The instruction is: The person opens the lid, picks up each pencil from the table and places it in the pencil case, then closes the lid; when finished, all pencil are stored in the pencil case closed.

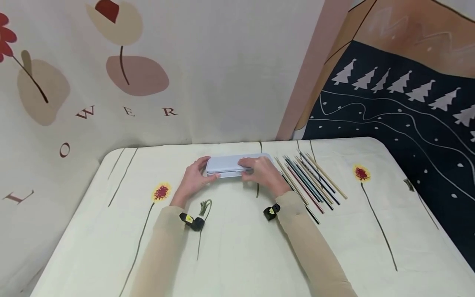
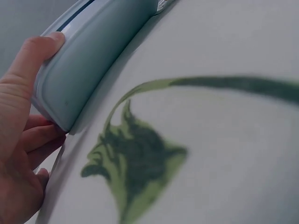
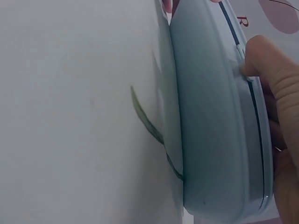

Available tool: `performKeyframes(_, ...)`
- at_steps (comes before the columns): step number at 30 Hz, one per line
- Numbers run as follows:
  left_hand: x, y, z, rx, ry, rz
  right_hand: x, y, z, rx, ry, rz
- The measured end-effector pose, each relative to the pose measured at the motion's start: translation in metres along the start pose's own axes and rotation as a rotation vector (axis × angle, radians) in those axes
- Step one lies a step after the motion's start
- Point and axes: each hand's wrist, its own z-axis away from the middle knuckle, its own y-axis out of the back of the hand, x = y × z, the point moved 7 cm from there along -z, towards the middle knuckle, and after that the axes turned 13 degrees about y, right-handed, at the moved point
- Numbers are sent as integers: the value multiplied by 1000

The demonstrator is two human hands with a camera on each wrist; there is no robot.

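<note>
In the head view, two tan cloth sleeves [image 1: 156, 247] are seen nearest; past them, a long, pale blue, hard, round-cornered box [image 1: 224, 164] is held on the white flowery cloth [image 1: 237, 255], beside thin gold, green and red sticks [image 1: 303, 179]. In the left wrist view, its end is gripped by the left hand [image 2: 16, 158], thumb and fingers bent round it. In the right wrist view, the box is pinched by the right hand [image 3: 285, 93], its thumb at the small clasp [image 3: 241, 50]. Probably the lid is being opened or shut; next, the box should be kept steady while the clasp is worked.
</note>
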Motion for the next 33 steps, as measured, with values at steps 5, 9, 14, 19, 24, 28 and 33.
performKeyframes(5,-2,1,0,-28,-8,10,5,-1,7,-78,-110,-88)
performKeyframes(9,-4,1,0,-33,-9,0,8,4,12,-96,-159,-69)
performKeyframes(14,-4,2,2,-39,-2,-40,17,15,19,-40,-185,-15)
performKeyframes(19,-3,3,4,-50,-13,-28,29,24,30,19,-256,-75)
performKeyframes(24,-4,4,7,-71,-46,-14,35,30,41,43,-321,-170)
performKeyframes(28,-4,5,10,-79,-52,-6,37,34,45,92,-339,-240)
performKeyframes(33,-7,4,10,-86,-34,-30,43,35,47,198,-352,-319)
